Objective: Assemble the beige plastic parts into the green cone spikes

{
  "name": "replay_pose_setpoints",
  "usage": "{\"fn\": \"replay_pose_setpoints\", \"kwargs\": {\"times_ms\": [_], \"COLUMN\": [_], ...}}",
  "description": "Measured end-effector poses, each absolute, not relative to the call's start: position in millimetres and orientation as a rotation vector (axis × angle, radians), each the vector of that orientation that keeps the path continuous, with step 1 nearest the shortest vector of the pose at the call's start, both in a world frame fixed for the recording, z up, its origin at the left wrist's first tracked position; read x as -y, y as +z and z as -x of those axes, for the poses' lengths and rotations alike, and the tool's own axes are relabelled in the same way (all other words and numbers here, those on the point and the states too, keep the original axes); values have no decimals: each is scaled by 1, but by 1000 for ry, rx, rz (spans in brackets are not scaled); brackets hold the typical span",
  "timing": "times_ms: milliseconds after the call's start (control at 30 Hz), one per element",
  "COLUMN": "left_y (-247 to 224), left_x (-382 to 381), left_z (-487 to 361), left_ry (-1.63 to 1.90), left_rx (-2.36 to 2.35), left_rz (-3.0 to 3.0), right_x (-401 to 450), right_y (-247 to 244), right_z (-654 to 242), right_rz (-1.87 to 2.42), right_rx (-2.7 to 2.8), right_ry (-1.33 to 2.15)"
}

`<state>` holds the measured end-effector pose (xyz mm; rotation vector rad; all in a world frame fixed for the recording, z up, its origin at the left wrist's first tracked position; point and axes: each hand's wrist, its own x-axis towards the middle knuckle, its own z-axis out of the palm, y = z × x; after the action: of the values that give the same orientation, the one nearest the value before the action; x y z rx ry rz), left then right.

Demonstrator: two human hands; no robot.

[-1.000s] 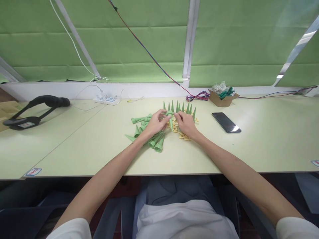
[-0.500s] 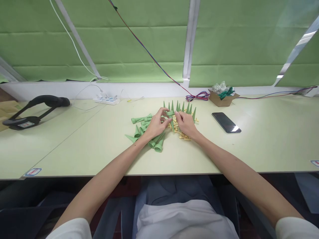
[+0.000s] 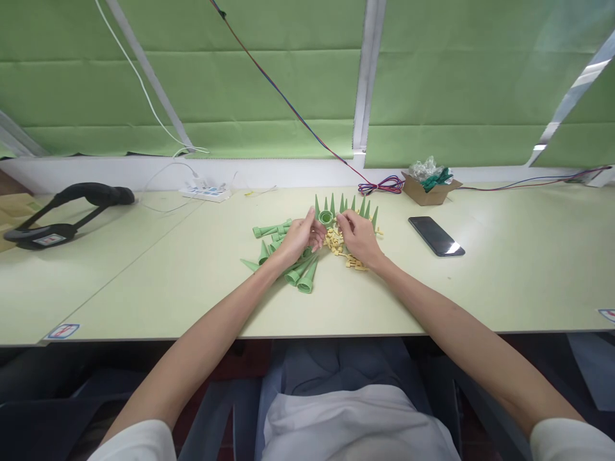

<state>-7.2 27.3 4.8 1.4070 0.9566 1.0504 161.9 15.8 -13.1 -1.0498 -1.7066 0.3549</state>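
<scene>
My left hand (image 3: 302,238) is closed on a hollow green plastic spike (image 3: 325,218), whose round open end faces me. Close by on the right, my right hand (image 3: 356,234) has its thumb and fingers pinched together beside the rim; whatever is between them is too small to make out. Behind both hands a row of green spikes (image 3: 368,210) stands points up. Small yellow plastic pieces (image 3: 335,241) lie in a heap between and under the hands. More loose green spikes (image 3: 306,282) are piled below my left hand and forearm, partly covered by them.
On the right lies a black phone (image 3: 436,236), with a small cardboard box (image 3: 427,191) of crumpled plastic behind it. Coiled red-blue wire (image 3: 382,186) and a power strip (image 3: 206,191) sit along the back. A black headset-like object (image 3: 72,214) rests at far left.
The spike in my left hand has turned from lying point toward me to showing its open end. My left hand has rotated with it; my right hand has hardly moved.
</scene>
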Motion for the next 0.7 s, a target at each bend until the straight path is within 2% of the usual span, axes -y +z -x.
{"fn": "replay_pose_setpoints", "kwargs": {"times_ms": [700], "left_y": [5], "left_x": [-23], "left_z": [9], "left_ry": [991], "left_rx": [-859], "left_rz": [-1417], "right_x": [-18], "right_y": [-15], "right_z": [-162], "right_rz": [1026], "right_rx": [1765], "right_ry": [396]}}
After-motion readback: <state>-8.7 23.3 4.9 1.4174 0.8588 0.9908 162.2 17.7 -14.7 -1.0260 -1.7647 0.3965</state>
